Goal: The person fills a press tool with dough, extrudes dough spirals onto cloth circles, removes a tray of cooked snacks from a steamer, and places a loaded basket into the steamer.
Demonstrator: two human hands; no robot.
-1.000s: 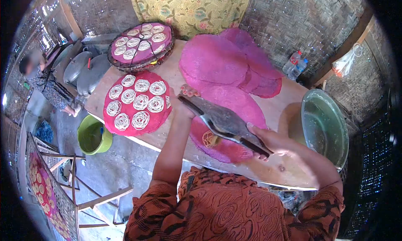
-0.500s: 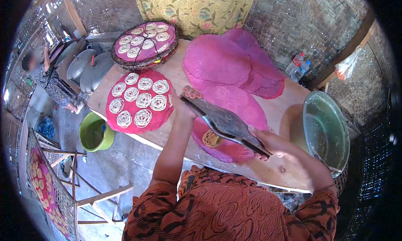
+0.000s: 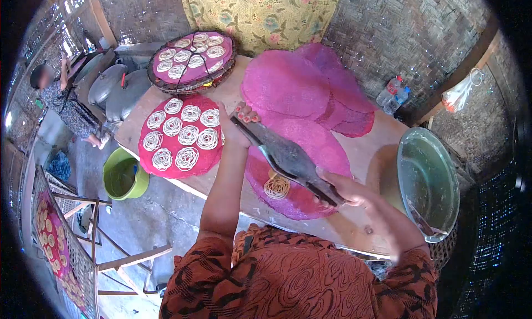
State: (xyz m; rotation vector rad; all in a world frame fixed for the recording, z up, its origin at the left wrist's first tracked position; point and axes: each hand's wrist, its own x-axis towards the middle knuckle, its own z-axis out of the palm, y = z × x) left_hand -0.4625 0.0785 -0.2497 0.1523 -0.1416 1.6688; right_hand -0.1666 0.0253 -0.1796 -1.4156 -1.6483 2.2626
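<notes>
A dark, long press-like tool [image 3: 285, 153] slants over the table, gripped at both ends. My left hand [image 3: 242, 122] wraps round its upper left end, fingers curled over it. Round its lower right end my right hand [image 3: 335, 190] is closed. Beneath the tool lies a pink mesh round [image 3: 327, 147], on which a coil of pale yellow strands [image 3: 276, 187] rests near the tool's lower edge. To the left, a red round [image 3: 200, 104] carries several white strand coils [image 3: 188, 135].
Behind are a round tray [image 3: 191, 89] of coils and stacked pink rounds [image 3: 285, 83]. A large green basin [image 3: 407, 169] stands right, with bottles [image 3: 390, 92] behind. A green bucket [image 3: 141, 183], rack [image 3: 133, 262] and another person [image 3: 64, 106] are left.
The tool and both my hands have shifted slightly left, with the right end moving most. More of the yellow coil shows, and it looks larger than a second ago.
</notes>
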